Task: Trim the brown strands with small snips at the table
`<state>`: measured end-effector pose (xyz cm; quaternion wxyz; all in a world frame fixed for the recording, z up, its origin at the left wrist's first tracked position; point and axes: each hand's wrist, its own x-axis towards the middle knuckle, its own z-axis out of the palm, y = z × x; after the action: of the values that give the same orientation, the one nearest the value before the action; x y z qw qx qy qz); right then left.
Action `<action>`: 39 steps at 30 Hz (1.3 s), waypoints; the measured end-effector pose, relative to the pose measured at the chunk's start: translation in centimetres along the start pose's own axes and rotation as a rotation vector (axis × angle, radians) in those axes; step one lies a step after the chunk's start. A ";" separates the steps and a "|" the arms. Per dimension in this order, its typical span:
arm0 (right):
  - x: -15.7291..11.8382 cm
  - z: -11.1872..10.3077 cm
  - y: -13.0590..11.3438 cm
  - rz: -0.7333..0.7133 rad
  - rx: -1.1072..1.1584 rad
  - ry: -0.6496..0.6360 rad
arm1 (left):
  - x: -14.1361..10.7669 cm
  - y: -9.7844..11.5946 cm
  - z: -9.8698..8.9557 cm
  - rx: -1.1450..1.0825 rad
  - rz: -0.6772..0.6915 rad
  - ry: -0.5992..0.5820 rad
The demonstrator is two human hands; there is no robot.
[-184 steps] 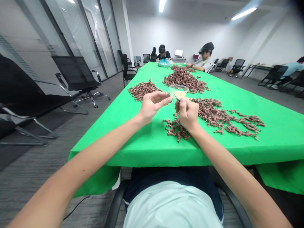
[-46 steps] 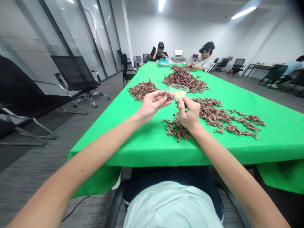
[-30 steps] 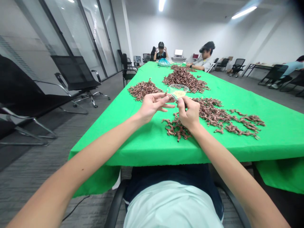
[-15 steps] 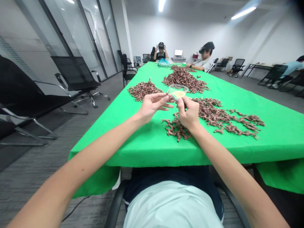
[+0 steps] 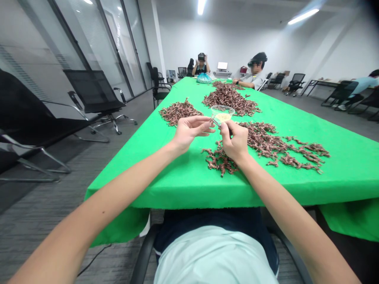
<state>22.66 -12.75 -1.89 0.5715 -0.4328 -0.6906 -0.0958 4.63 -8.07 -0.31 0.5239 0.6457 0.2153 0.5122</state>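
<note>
My left hand (image 5: pixel 191 132) pinches a small brown piece (image 5: pixel 212 121) between thumb and fingertips, over the green table. Beside it, my right hand (image 5: pixel 235 140) is closed round a thin metal tool (image 5: pixel 217 123), whose tip meets the piece. Just behind the fingers stands a clear round bowl (image 5: pixel 223 113) with pale yellow bits inside. A small heap of brown figures (image 5: pixel 220 159) lies under my right hand, and a larger spread of them (image 5: pixel 266 142) is to its right.
Further brown heaps lie at the left (image 5: pixel 180 111) and centre (image 5: pixel 231 98) of the green cloth (image 5: pixel 166 173). A blue bag (image 5: pixel 204 78) sits at the far end. People sit at the far end and far right side. Black chairs (image 5: pixel 91 90) stand at left.
The brown piece in my left fingertips has turned and sits lower, and the left fingers have drawn in slightly. My right hand is almost unmoved. At the far end, a person's raised hand has shifted.
</note>
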 end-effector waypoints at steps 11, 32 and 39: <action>0.1 -0.1 -0.6 -0.045 0.007 0.011 | 0.1 0.2 0.1 0.037 0.001 0.043; 0.0 -0.1 0.1 0.007 -0.047 0.015 | 6.2 0.3 -4.5 0.368 -0.394 -0.062; 0.1 -0.2 0.2 0.026 -0.023 0.036 | 13.4 0.8 -8.7 0.381 -0.309 0.372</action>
<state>22.96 -12.74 -1.76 0.5800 -0.4466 -0.6733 -0.1041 1.82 6.52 5.57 0.4168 0.5868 0.4954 0.4864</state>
